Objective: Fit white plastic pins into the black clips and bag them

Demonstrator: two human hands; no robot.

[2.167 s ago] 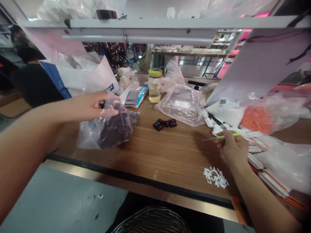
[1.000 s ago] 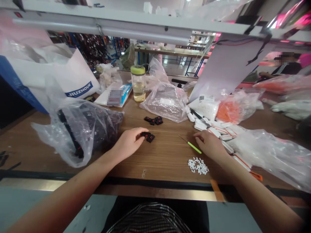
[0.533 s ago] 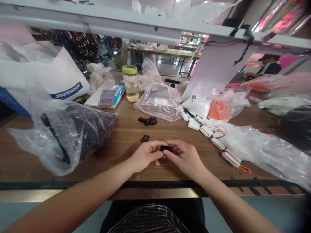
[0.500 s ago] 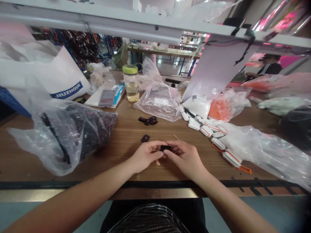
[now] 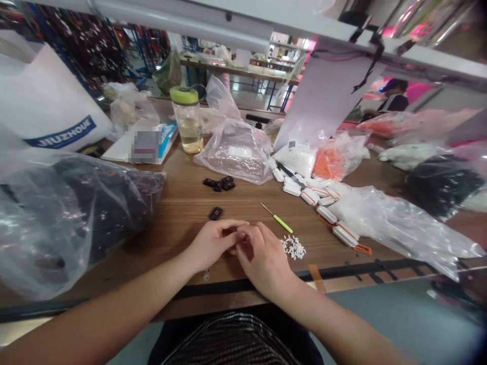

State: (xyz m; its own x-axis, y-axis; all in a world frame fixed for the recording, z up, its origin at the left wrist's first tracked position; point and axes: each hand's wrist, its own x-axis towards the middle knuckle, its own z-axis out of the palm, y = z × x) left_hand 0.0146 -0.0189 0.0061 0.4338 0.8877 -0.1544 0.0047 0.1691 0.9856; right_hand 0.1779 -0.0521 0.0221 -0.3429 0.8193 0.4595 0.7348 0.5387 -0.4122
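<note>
My left hand (image 5: 211,244) and my right hand (image 5: 262,259) meet fingertip to fingertip low over the wooden table (image 5: 182,208), near its front edge. Both are pinched closed. The small black part they held a moment ago is now hidden under the fingers. One loose black part (image 5: 216,213) lies just beyond my left hand. A cluster of black parts (image 5: 219,183) lies farther back. A green-handled pick (image 5: 279,221) rests on the table beyond my right hand. A small pile of white pieces (image 5: 292,247) sits beside my right hand.
A big clear bag of dark parts (image 5: 68,208) fills the left side. A bottle with a green lid (image 5: 187,120), a blue-and-white box (image 5: 142,143) and clear bags (image 5: 234,152) stand at the back. White-and-orange parts (image 5: 327,203) and more bags (image 5: 395,223) lie on the right. Another person (image 5: 391,96) is far behind.
My left hand left the bag, took a black part off the table and brought it to my right hand. The fingers now cover the part. The pick lies on the table.
</note>
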